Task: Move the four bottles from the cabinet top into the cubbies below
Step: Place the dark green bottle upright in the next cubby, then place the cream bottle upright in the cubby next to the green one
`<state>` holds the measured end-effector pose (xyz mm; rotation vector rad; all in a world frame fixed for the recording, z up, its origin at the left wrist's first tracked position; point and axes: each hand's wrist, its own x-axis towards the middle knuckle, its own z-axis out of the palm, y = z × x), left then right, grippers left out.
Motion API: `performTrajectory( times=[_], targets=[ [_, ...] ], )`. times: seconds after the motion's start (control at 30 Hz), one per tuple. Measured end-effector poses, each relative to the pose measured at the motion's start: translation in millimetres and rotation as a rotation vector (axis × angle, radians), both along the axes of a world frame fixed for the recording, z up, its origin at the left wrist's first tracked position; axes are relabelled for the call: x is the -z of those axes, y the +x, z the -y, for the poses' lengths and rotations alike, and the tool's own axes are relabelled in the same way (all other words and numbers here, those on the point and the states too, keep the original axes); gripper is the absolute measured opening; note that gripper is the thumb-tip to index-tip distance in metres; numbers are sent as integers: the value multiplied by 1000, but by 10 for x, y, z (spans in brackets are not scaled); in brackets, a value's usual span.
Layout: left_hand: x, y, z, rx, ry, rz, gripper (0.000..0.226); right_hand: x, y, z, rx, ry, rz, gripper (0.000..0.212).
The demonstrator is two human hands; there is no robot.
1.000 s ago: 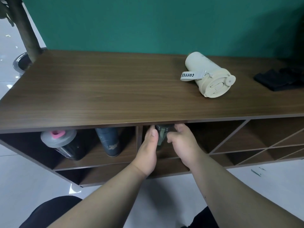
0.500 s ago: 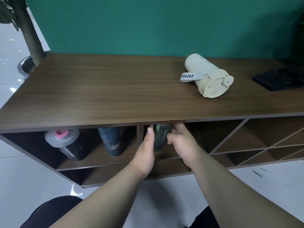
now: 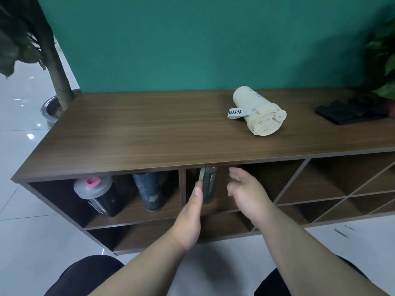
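A dark green bottle (image 3: 208, 184) stands upright in the middle cubby of the wooden cabinet (image 3: 149, 133). My left hand (image 3: 190, 218) is flat beside it, fingertips at its left side. To the bottle's right, my right hand (image 3: 248, 195) is open and apart from it. In the left cubby stand a black shaker bottle with a grey lid and pink cap (image 3: 95, 195) and a dark blue bottle (image 3: 149, 190). A cream bottle with a "COFFEE" strap (image 3: 256, 110) lies on its side on the cabinet top.
A black cloth (image 3: 350, 112) lies at the top's right end, near a leafy plant (image 3: 382, 60). A potted tree (image 3: 53, 67) stands on the floor left of the cabinet. Diagonal-divided cubbies (image 3: 333, 189) are at the right. My knees are at the bottom edge.
Both hands held the green bottle in the middle cubby. The right hand has let go and drawn back to the right; the left hand has loosened to a flat touch. The view rose slightly.
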<state>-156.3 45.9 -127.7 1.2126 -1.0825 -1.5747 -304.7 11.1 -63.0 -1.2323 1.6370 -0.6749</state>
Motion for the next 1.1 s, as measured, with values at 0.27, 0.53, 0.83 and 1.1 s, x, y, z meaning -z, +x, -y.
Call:
performTrajectory(
  times=[0.27,0.53,0.83,1.1],
  targets=[
    [-277,17,-250,100,-210,71,117,-211,-143,-178,225,-246,114,27],
    [-750,-32,-66,107,-382,-39,111,-509,-275,-163,490,-527,220,31],
    [-1002,-144,727,-50,-404,-8,66,-494,-368,352,374,-572,-137,65],
    [-1016,-307,1302,-98,-254,-125,64,-483,-373,1063,349,-533,-375,103]
  ],
)
